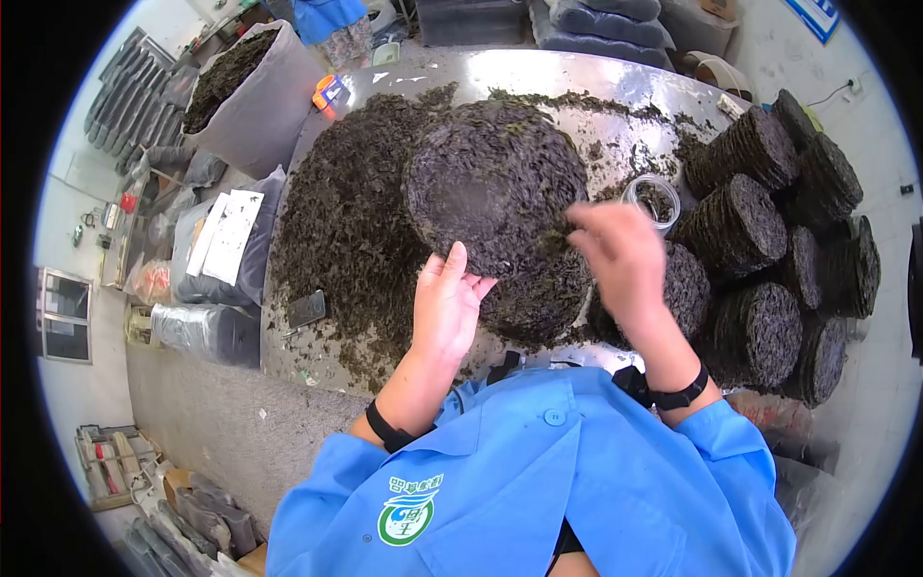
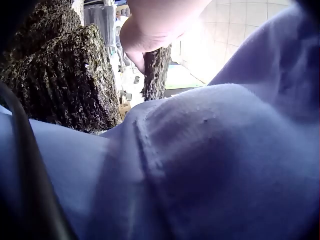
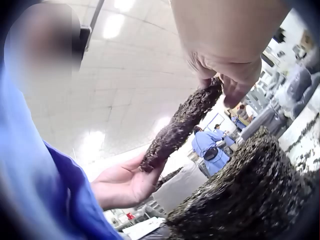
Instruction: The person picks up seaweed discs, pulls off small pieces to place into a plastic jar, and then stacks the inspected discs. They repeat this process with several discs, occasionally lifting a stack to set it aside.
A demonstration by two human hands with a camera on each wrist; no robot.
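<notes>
A round, dark dried seaweed cake (image 1: 490, 183) is held up over the table, tilted. My left hand (image 1: 447, 303) grips its near edge, thumb on the upper face and fingers beneath; the right wrist view shows that left hand (image 3: 127, 185) at the cake's lower end. My right hand (image 1: 620, 260), blurred in the head view, is at the cake's right edge. In the right wrist view, the right hand (image 3: 227, 65) pinches the edge of the cake (image 3: 182, 122) between thumb and fingers. Under it lies another round seaweed cake (image 1: 538, 303), partly hidden.
Loose seaweed (image 1: 336, 192) is heaped on the metal table (image 1: 490, 72). Stacks of seaweed cakes (image 1: 735, 226) stand at the right, beside a clear jar (image 1: 663, 188). A dark phone-like slab (image 1: 307, 309) lies front left. Behind are a large seaweed sack (image 1: 264, 106) and a tape dispenser (image 1: 329, 91).
</notes>
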